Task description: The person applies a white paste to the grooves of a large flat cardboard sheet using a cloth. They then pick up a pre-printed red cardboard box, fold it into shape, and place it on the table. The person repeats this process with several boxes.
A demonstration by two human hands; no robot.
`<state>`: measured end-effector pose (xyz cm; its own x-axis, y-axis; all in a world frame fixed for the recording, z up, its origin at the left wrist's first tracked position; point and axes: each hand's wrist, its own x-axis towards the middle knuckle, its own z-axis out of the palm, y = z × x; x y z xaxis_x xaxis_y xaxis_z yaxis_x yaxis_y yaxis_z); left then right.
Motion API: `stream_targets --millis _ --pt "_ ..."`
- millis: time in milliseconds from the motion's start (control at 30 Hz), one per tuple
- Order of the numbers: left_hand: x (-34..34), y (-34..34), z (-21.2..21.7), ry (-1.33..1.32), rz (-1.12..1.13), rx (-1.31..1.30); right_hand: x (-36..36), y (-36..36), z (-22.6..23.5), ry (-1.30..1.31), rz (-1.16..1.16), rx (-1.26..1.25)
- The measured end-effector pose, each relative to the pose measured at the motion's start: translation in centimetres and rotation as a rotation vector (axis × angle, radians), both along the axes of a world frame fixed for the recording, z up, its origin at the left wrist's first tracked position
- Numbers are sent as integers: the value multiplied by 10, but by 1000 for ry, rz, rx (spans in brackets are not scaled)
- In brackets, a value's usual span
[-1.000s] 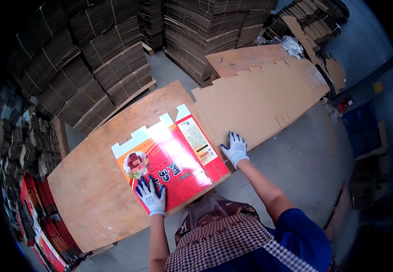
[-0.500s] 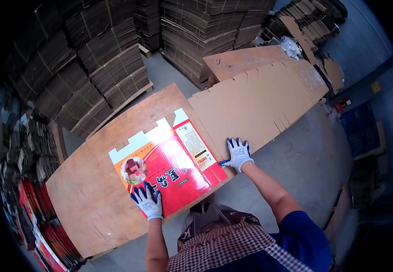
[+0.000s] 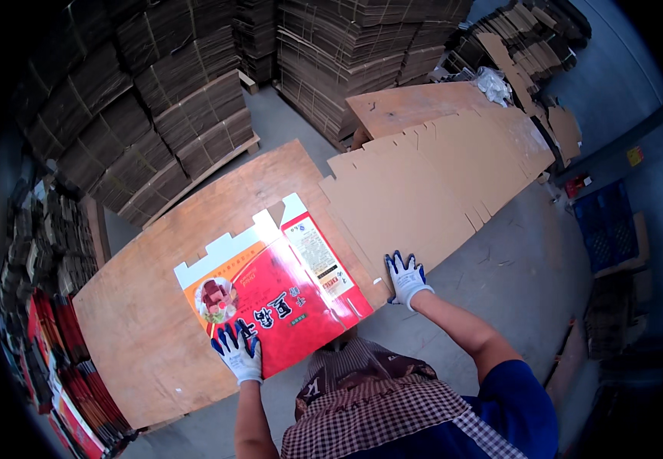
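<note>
A flattened carton [image 3: 293, 336], red and orange with white end flaps and a food picture, lies printed side up on a wooden tabletop [image 3: 132, 329]. My left hand [image 3: 238, 353], in a white and blue work glove, rests on its near left corner with fingers spread. To the right lies a long sheet of plain brown cardboard [image 3: 415, 191] with slits along its edges. On its near edge my gloved right hand [image 3: 408, 281] lies flat, fingers apart, just beyond the red carton's right side. Neither hand grips anything.
Tall strapped stacks of brown cardboard [image 3: 193, 115] stand on pallets beyond the table. At the left are piles of folded red cartons [image 3: 94, 398]. A second wooden board [image 3: 415, 107] lies behind the brown sheet. Blue plastic crates [image 3: 607, 226] stand at the right.
The red carton has slid a little to the left and nearer to me, with my left hand on it. My right hand has shifted slightly nearer along the brown cardboard's edge.
</note>
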<state>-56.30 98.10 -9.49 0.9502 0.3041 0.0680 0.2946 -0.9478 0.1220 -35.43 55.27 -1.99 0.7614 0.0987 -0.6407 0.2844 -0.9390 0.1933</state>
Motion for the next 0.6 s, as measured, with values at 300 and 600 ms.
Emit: stream_targets --millis 300,600 --pt "1 -6 8 -18 26 -49 -10 -3 1 -54 162 -89" --pt "1 -5 9 74 41 -60 -21 -52 -4 -172 368 11"
